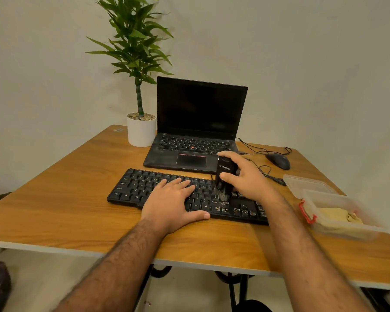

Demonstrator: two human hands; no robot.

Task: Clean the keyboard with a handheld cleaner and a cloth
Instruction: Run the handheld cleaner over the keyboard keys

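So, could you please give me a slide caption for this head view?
Right hand brushes the black keyboard with a handheld cleaner while the left hand steadies it.

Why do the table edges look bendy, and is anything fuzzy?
Head view: the wide lens curves the table edges; the right hand holding the handheld cleaner looks slightly blurred; the laptop screen is dark, with no glare.

"Ctrl", "Alt", "Shift" on keyboard [144, 188] keys
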